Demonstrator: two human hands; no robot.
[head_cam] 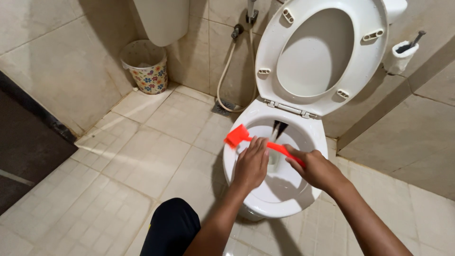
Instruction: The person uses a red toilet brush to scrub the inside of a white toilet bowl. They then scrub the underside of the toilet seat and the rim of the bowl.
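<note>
**Brush across the bowl rim, both hands on it**

We are leaning over a white toilet bowl (284, 199), seat and lid (327, 52) raised against the tank. Our right hand (315, 168) has its fingers wrapped tight around the handle end of a red brush (246, 138). Our left hand (251, 163) lies palm-down over the middle of the handle, fingers together and pressing on it rather than curled round; whether the thumb hooks underneath, we cannot tell. The brush head sits at the bowl's near-left rim, just over the edge, with the handle slanting across the opening towards the right hand.

Judgement on technique: the work in hand looks like scrubbing the rim. It would go best with the right hand steering and the left giving downward pressure, in short strokes that follow the curve of the rim. Keeping the head flat to the porcelain should stop it skidding off onto the floor tiles (142, 156). The left hand sits close to the wet end, so sliding it back a little would keep it cleaner.

Around us: a spray hose (225, 71) hangs on the wall behind, a flowered waste bin (148, 68) stands in the corner well apart, and a brush holder (400, 54) is at the right wall. Our dark-clad knee (173, 227) is near the bowl's base.
</note>
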